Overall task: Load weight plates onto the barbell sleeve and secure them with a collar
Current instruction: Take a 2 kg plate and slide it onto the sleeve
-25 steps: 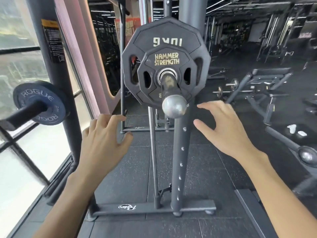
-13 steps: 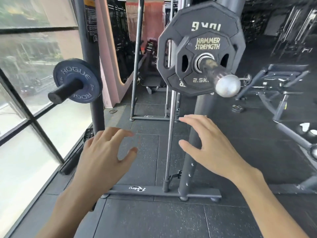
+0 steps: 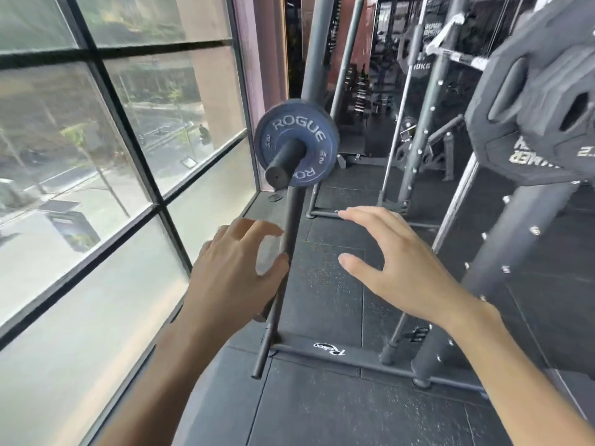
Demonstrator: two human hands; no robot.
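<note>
Both L hand [image 3: 231,272], R hand [image 3: 402,268]: fingers spread, empty; gap btwn; L maybe touching post [image 3: 290,217].

On storage peg [image 3: 285,162] just right of window [image 3: 80,194], small plate [image 3: 301,132]; larger plates [image 3: 541,91] at far right; left hand [image 3: 231,272] and right hand [image 3: 396,262] apart below, nearer.

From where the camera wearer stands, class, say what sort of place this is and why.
A gym, most likely: a blue Rogue weight plate on a peg, large black plates at right, and racks behind.
</note>
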